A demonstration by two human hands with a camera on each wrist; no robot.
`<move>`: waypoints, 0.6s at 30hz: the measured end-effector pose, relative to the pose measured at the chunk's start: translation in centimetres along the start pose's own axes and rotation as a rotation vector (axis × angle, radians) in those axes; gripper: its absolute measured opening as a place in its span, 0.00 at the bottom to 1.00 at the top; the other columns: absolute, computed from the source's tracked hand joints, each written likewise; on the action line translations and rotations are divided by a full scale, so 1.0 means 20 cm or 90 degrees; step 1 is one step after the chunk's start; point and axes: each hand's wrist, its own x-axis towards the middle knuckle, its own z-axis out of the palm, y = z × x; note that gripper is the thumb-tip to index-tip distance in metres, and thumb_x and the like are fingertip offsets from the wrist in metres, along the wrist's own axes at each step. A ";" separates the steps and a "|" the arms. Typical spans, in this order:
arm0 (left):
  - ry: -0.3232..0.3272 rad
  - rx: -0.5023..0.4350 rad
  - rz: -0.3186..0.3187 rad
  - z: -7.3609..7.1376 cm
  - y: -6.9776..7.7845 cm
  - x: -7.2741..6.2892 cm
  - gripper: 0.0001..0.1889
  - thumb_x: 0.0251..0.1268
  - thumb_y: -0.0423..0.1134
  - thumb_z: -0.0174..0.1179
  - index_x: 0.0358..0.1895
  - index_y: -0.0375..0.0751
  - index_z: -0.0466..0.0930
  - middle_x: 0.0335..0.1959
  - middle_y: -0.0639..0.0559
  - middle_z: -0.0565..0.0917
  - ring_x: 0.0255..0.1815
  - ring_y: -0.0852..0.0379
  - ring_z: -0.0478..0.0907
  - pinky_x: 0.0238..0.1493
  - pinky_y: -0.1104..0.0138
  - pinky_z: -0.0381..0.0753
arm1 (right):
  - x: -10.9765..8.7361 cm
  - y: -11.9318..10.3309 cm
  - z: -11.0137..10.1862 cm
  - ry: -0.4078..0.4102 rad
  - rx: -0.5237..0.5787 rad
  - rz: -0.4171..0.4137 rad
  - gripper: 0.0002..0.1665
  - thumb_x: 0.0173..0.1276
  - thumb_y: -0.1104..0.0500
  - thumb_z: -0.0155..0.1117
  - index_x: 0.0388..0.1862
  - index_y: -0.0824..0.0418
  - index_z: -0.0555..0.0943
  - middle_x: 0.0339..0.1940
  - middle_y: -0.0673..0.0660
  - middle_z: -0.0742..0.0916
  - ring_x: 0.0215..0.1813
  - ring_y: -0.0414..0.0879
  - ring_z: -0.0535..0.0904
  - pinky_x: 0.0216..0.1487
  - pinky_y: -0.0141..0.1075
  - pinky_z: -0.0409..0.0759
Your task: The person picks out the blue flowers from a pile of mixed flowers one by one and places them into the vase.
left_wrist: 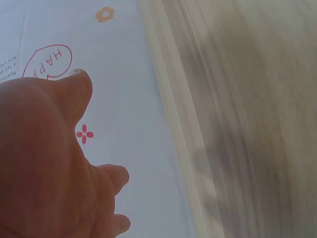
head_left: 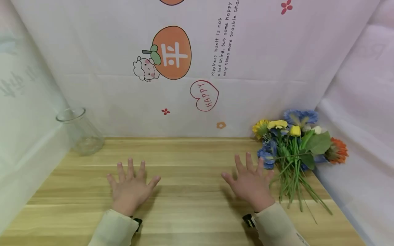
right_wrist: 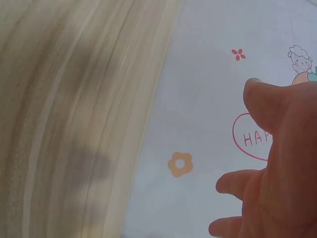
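Note:
My left hand (head_left: 130, 191) is over the left half of the wooden table (head_left: 191, 212), palm down with fingers spread and nothing in it. My right hand (head_left: 250, 186) mirrors it on the right side, also spread and holding nothing. Close beside the right hand lies a bunch of flowers (head_left: 295, 147), with yellow, blue, white and orange blooms and long green stems pointing toward the front. A clear glass vase (head_left: 87, 140) stands at the back left corner, beyond the left hand. Both wrist views show the spread fingers with shadows on the wood below.
A white printed cloth (head_left: 252, 78) hangs behind the table, bearing an orange fruit drawing and a red heart. More white cloth walls (head_left: 366, 147) line the left and right sides. The table's back edge (head_left: 184, 138) meets the rear cloth.

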 end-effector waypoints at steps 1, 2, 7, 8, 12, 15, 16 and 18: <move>-0.001 -0.001 0.001 0.00 0.00 0.00 0.54 0.62 0.81 0.22 0.80 0.41 0.52 0.77 0.28 0.39 0.73 0.24 0.23 0.57 0.30 0.11 | 0.00 0.00 0.00 -0.001 0.002 0.000 0.62 0.61 0.14 0.24 0.83 0.51 0.46 0.80 0.67 0.41 0.72 0.75 0.22 0.53 0.79 0.18; -0.004 -0.003 0.002 -0.01 0.01 0.00 0.54 0.62 0.81 0.22 0.80 0.41 0.52 0.77 0.28 0.39 0.73 0.24 0.23 0.57 0.31 0.10 | 0.00 -0.01 -0.01 -0.003 0.002 -0.001 0.62 0.61 0.14 0.24 0.83 0.51 0.46 0.80 0.67 0.41 0.72 0.76 0.22 0.53 0.79 0.18; -0.014 -0.006 0.002 -0.02 0.02 0.00 0.54 0.63 0.81 0.23 0.80 0.42 0.51 0.78 0.28 0.38 0.73 0.25 0.22 0.56 0.31 0.10 | 0.00 0.00 -0.01 -0.014 0.013 0.002 0.62 0.61 0.14 0.25 0.83 0.52 0.46 0.80 0.67 0.39 0.71 0.75 0.21 0.51 0.77 0.14; -0.015 -0.004 0.000 -0.02 0.02 0.00 0.54 0.63 0.81 0.23 0.80 0.42 0.51 0.78 0.29 0.38 0.73 0.25 0.22 0.57 0.31 0.10 | 0.00 0.00 0.00 -0.016 0.014 0.003 0.62 0.61 0.14 0.25 0.83 0.52 0.46 0.80 0.67 0.39 0.71 0.75 0.20 0.51 0.77 0.14; -0.016 0.008 -0.002 -0.01 0.01 0.01 0.54 0.62 0.81 0.22 0.80 0.43 0.49 0.78 0.29 0.37 0.73 0.26 0.21 0.57 0.30 0.11 | 0.01 0.00 0.01 -0.018 0.015 0.002 0.62 0.61 0.14 0.25 0.83 0.51 0.46 0.80 0.67 0.39 0.71 0.74 0.19 0.51 0.76 0.12; -0.014 0.014 -0.004 -0.02 -0.01 0.02 0.54 0.62 0.81 0.21 0.80 0.42 0.49 0.78 0.29 0.38 0.73 0.25 0.22 0.59 0.27 0.16 | 0.01 0.01 0.02 -0.013 0.013 -0.002 0.62 0.61 0.14 0.25 0.83 0.51 0.46 0.80 0.67 0.39 0.71 0.74 0.19 0.51 0.75 0.11; -0.011 0.016 -0.005 -0.01 -0.02 0.03 0.54 0.62 0.81 0.21 0.80 0.42 0.49 0.78 0.28 0.38 0.73 0.25 0.23 0.59 0.27 0.17 | 0.01 0.01 0.02 -0.012 0.015 -0.002 0.62 0.61 0.14 0.25 0.83 0.51 0.46 0.80 0.67 0.39 0.71 0.74 0.19 0.50 0.75 0.11; 0.013 0.019 -0.009 -0.01 -0.06 0.05 0.54 0.63 0.80 0.21 0.80 0.41 0.50 0.77 0.27 0.40 0.73 0.22 0.26 0.60 0.24 0.23 | 0.02 0.01 0.03 -0.011 0.013 -0.003 0.62 0.61 0.14 0.25 0.83 0.51 0.46 0.80 0.67 0.39 0.71 0.73 0.19 0.51 0.75 0.11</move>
